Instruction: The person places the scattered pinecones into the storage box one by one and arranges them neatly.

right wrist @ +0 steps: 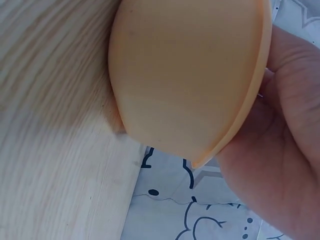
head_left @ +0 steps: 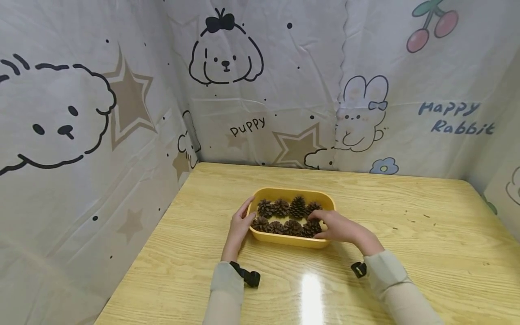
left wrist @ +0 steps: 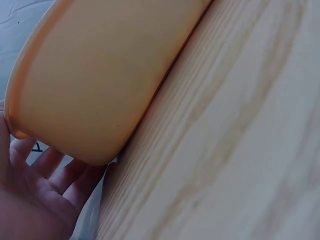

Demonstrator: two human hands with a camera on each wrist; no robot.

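Note:
A yellow plastic box (head_left: 284, 240) stands on the table with several brown pine cones in two rows, one of them, in the back row, standing taller (head_left: 298, 207). My left hand (head_left: 242, 224) grips the box's left end, thumb at the rim and fingers along the outer wall. In the left wrist view, those fingers (left wrist: 75, 182) lie against the end wall. My right hand (head_left: 335, 225) reaches over the right end, its thumb and fingers around the front-right pine cone (head_left: 310, 229). The right wrist view shows the hand (right wrist: 280, 135) over the rim, fingertips hidden behind the wall.
The light wooden table (head_left: 406, 253) extends around the box, with a few dark crumbs (head_left: 395, 228) to the right. A printed cloth (head_left: 260, 99) with cartoon animals hangs behind and along the sides. Both wrists wear black straps (head_left: 249, 276).

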